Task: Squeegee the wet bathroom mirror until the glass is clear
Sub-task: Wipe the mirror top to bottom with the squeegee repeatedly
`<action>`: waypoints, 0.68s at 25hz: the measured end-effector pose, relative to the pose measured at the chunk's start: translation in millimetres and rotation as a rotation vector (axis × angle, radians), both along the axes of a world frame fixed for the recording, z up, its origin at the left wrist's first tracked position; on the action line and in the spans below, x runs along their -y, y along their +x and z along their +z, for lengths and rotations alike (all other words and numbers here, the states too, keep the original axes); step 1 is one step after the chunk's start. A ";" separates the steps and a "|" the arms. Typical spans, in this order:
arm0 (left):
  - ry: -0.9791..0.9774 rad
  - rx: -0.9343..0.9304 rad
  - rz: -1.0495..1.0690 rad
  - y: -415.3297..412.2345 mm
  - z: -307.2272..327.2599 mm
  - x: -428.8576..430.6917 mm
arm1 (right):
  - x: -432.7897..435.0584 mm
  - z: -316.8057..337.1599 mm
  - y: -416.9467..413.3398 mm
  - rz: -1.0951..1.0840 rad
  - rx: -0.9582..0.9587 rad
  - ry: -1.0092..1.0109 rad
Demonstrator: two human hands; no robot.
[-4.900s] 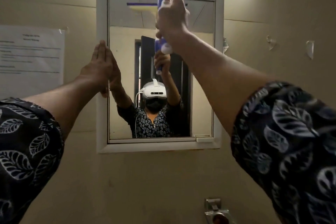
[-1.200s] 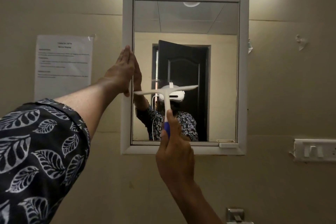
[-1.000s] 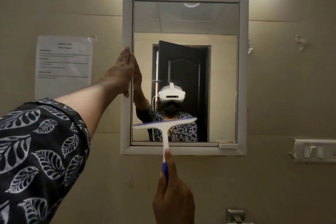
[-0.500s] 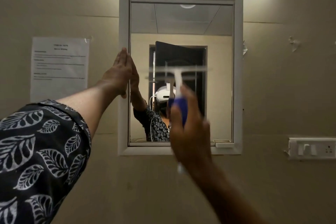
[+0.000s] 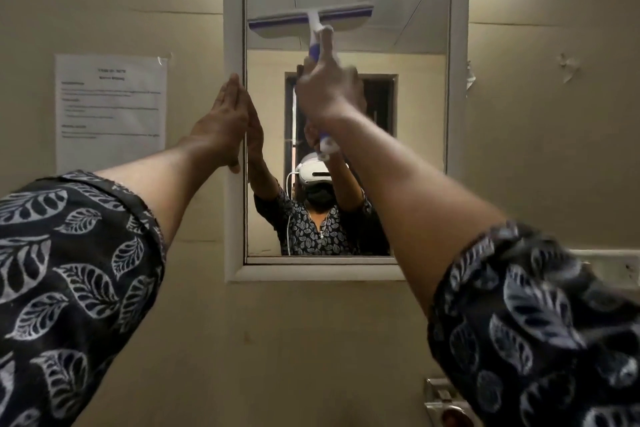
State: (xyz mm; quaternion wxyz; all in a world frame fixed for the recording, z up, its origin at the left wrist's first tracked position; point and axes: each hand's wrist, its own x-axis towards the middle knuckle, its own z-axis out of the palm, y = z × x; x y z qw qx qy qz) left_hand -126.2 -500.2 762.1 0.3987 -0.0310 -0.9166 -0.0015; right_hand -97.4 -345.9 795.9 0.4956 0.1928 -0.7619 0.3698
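Observation:
A white-framed wall mirror point(image 5: 459, 114) hangs straight ahead on a beige wall. My right hand point(image 5: 329, 88) is shut on the blue-and-white handle of a squeegee point(image 5: 284, 19). The squeegee's white blade lies roughly level against the upper left of the glass, tilted slightly up to the right. My left hand point(image 5: 223, 125) rests flat, fingers together, on the mirror's left frame at mid height. The glass reflects my arms, the headset and a dark door. I cannot tell whether water remains on the glass.
A printed paper notice point(image 5: 110, 111) is taped to the wall left of the mirror. A white switch plate point(image 5: 620, 267) sits at the right, partly behind my sleeve. A metal fitting point(image 5: 441, 402) shows low on the wall. A strip light glows above the mirror.
My right hand has carried the squeegee up from below the mirror's bottom edge to the top of the glass. My left hand has stayed on the left frame.

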 end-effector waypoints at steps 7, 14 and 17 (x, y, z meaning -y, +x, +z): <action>0.021 -0.032 -0.059 -2.6 -0.9 8.4 | 6.6 -151.4 15.0 0.024 0.084 -0.008; 0.017 0.001 -0.025 -4.3 1.0 5.4 | -0.8 -277.0 48.1 0.020 0.323 0.065; 0.012 0.012 -0.016 -3.1 1.1 4.2 | -0.4 -295.5 55.9 0.014 0.389 0.063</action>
